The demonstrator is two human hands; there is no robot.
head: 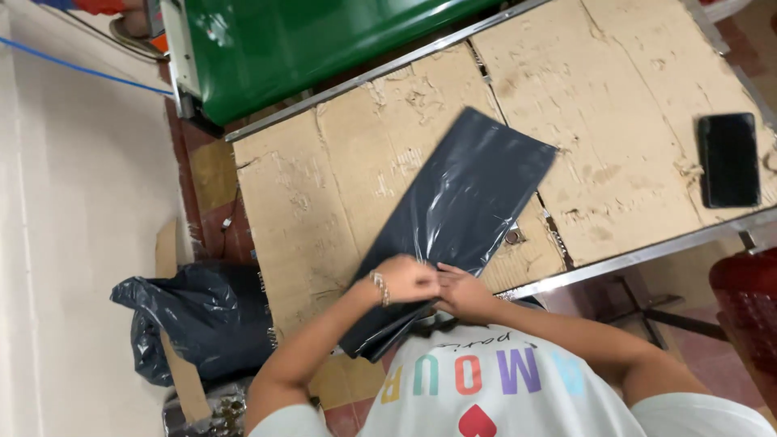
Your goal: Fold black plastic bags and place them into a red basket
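Note:
A flat dark grey plastic bag (465,194) lies diagonally on the cardboard-covered table (324,202), its near end hanging over the table's front edge. My left hand (409,279), with a bracelet on the wrist, is closed on the bag's near edge. My right hand (461,290) touches it right beside, fingers pinching the same edge. Both hands meet close to my chest.
A black phone (728,159) lies at the table's right. A green machine (307,44) stands behind the table. A crumpled dark plastic bag (202,316) sits on the floor at the left, by a white wall (81,243). A red object (749,299) is at the right edge.

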